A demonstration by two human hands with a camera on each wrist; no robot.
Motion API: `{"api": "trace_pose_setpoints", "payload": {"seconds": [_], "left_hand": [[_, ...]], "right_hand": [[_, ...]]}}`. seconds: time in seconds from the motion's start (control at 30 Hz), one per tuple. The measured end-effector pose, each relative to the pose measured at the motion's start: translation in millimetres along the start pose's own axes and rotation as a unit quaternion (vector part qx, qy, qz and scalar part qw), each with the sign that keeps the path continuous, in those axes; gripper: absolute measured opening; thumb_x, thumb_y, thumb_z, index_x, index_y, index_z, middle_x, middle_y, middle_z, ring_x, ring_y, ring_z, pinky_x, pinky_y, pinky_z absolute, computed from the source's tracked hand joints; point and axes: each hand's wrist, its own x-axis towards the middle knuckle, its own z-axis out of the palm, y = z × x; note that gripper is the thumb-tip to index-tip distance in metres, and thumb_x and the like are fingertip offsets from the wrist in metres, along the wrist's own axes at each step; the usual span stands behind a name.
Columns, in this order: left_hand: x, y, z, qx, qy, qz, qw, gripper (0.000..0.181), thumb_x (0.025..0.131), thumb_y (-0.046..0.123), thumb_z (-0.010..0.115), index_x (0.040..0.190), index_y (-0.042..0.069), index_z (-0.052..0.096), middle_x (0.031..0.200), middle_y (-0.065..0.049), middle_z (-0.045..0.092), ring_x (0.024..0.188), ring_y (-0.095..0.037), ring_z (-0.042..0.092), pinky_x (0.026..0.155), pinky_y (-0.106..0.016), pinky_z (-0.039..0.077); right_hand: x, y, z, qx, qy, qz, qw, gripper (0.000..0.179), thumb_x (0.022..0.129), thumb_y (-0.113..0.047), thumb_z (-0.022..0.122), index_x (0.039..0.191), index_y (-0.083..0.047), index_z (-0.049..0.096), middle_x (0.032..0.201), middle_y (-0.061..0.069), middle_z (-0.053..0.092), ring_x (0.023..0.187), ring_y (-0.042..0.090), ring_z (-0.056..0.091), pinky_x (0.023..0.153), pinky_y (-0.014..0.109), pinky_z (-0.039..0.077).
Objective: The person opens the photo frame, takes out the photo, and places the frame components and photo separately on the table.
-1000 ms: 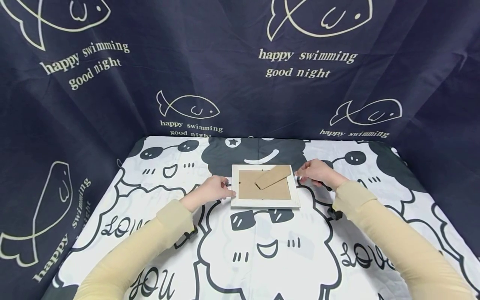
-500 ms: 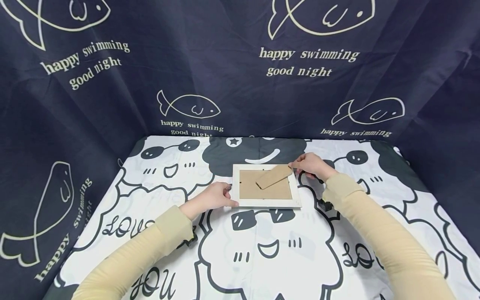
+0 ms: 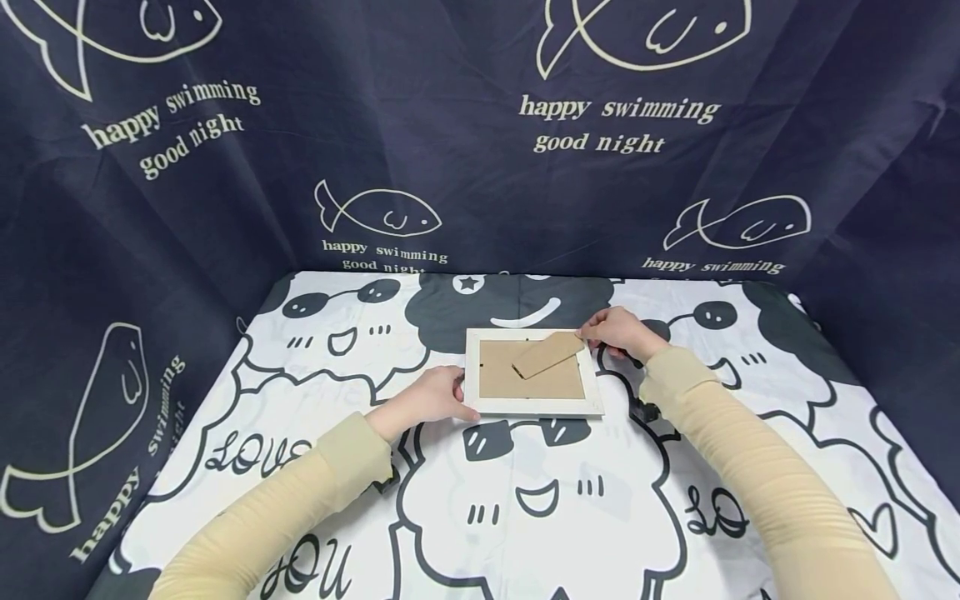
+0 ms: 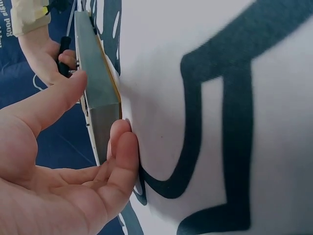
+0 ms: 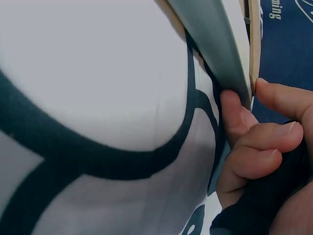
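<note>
My left hand (image 3: 437, 393) grips frame (image 3: 536, 407); right hand (image 3: 621, 330) clasps dark handle (image 4: 64, 46), touching stand (image 3: 550, 355) — likely opening it, gentle lift needed next

Head: high, facing forward-down. Wrist views: close, sharing picture frame (image 4: 98, 68).

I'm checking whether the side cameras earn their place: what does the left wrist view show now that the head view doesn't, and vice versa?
Only left wrist: the short end wall of the white frame, beside the left hand.

Only head: the broad faces of the brown backing and slanted stand leaf.

Both: the white frame, both hands, the printed cloth and navy curtain; the right hand is smaller in the left wrist view.
</note>
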Motion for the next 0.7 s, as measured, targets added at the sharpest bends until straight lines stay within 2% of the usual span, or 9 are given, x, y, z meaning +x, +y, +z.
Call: {"api": "trace_pose_setpoints", "payload": {"seconds": [0.13, 0.33, 0.7], "left_hand": [[1.3, -0.8, 1.5, 0.019, 0.004, 0.008, 0.9998, 0.039, 0.066, 0.021, 0.085, 0.085, 0.006, 0.055, 0.067, 0.001, 0.051, 0.057, -0.011, 0.045, 0.05, -0.021, 0.036], [1.7, 0.1, 1.8, 0.017, 0.004, 0.007, 0.9998, 0.038, 0.066, 0.018, 0.085, 0.086, 0.006, 0.054, 0.066, 0.001, 0.051, 0.056, -0.011, 0.046, 0.051, -0.021, 0.036], [0.2, 0.7, 2.8, 0.023, 0.008, 0.008, 0.9997, 0.045, 0.068, 0.02, 0.084, 0.099, 0.001, 0.057, 0.062, 0.002, 0.053, 0.053, -0.01, 0.047, 0.05, -0.021, 0.036]], "right_hand": [[0.3, -1.1, 0.8, 0.001, 0.002, 0.005, 1.0, 0.029, 0.087, -0.028, 0.064, 0.097, -0.001, 0.062, 0.07, 0.002, 0.061, 0.04, 0.008, 0.039, 0.042, 0.024, 0.037], [1.3, -1.2, 1.2, -0.001, 0.003, 0.007, 1.0, 0.028, 0.087, -0.028, 0.064, 0.096, -0.001, 0.063, 0.071, 0.003, 0.062, 0.04, 0.008, 0.039, 0.042, 0.025, 0.037], [0.5, -1.1, 0.1, -0.014, 0.008, 0.0, 0.9999, 0.031, 0.087, -0.029, 0.064, 0.1, 0.0, 0.065, 0.069, 0.001, 0.064, 0.038, 0.006, 0.04, 0.041, 0.025, 0.037]]}}
